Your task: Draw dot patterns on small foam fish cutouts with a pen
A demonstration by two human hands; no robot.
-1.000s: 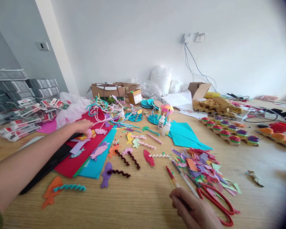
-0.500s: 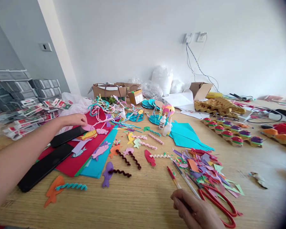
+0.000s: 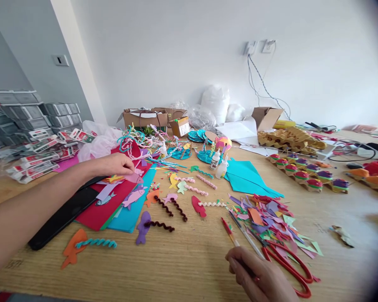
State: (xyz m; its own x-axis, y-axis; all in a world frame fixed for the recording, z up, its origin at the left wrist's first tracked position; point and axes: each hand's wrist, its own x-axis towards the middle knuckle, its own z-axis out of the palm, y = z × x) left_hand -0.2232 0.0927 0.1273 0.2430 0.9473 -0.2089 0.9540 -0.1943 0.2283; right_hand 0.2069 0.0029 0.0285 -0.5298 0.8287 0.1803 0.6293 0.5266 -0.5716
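My left hand (image 3: 121,164) is closed at the fingertips on a pink paper fish (image 3: 134,178), above the red paper sheets (image 3: 91,216). Near it lie a blue-grey paper fish (image 3: 106,199) and a pink paper fish (image 3: 135,196) overlapping a purple one. At the front, my right hand (image 3: 260,272) is closed around a red pen (image 3: 228,228), its red end pointing away from me. Beside that hand are a second pen (image 3: 244,230) and red-handled scissors (image 3: 288,264), both on the table. Part of the red pen is hidden in the palm.
Paper fish with twisted pipe cleaners, such as a purple fish (image 3: 142,228), lie mid-table. Paper scraps (image 3: 271,218) are heaped right of them. Two glue bottles (image 3: 221,168) stand behind, near turquoise sheets (image 3: 250,178). Black flat objects (image 3: 63,218) lie under my left forearm.
My left hand has moved right and slightly toward me, with the pink paper fish in its fingers. My right hand stays nearly in place with the red pen.
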